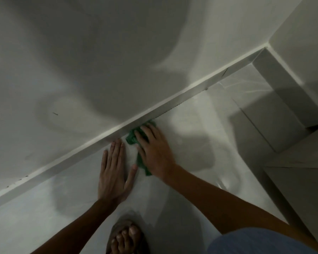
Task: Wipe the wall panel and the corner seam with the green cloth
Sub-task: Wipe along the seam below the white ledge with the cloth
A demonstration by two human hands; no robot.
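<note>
The green cloth (134, 137) lies crumpled on the pale floor right against the skirting strip (173, 99) at the foot of the white wall panel (99, 61). My right hand (152, 153) presses flat on the cloth, fingers spread, fingertips near the seam where floor and skirting meet. A tail of cloth sticks out below my palm. My left hand (116, 173) rests flat on the floor beside it, fingers apart, fingertips almost touching the skirting, holding nothing.
My bare foot in a sandal (126, 237) stands on the floor below the hands. At the upper right the walls meet in a corner (266, 45). A pale block or step (275, 114) sits on the right. Shadows of my arms fall on the wall.
</note>
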